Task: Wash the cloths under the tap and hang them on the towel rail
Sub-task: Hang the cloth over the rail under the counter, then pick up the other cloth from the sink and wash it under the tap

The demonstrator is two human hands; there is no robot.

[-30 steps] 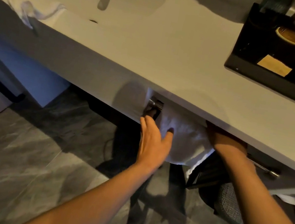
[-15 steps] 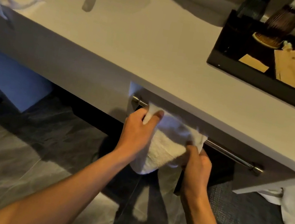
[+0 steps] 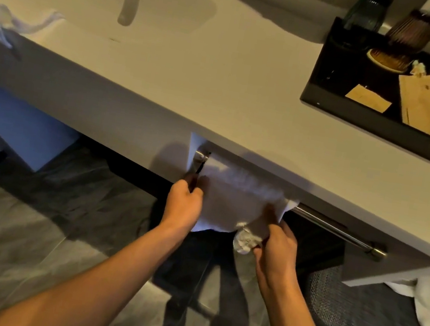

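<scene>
Your left hand [image 3: 184,203] and right hand [image 3: 276,247] both pinch the soft, floppy white terry cloth [image 3: 233,200] draped over the brushed steel towel rail [image 3: 333,228] — likely wet-heavy, so tug its lower corners.

No readable text, label, brand or number is seen anywhere. No signs are shown either.

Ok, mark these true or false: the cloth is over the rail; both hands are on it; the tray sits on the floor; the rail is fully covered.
1. The white terry cloth hangs over the brushed metal towel rail: true.
2. The left hand and right hand both grip it: true.
3. The black rectangular tray sits on the floor: false, it is on the countertop.
4. The rail is fully covered: false, its right part is bare.
</scene>
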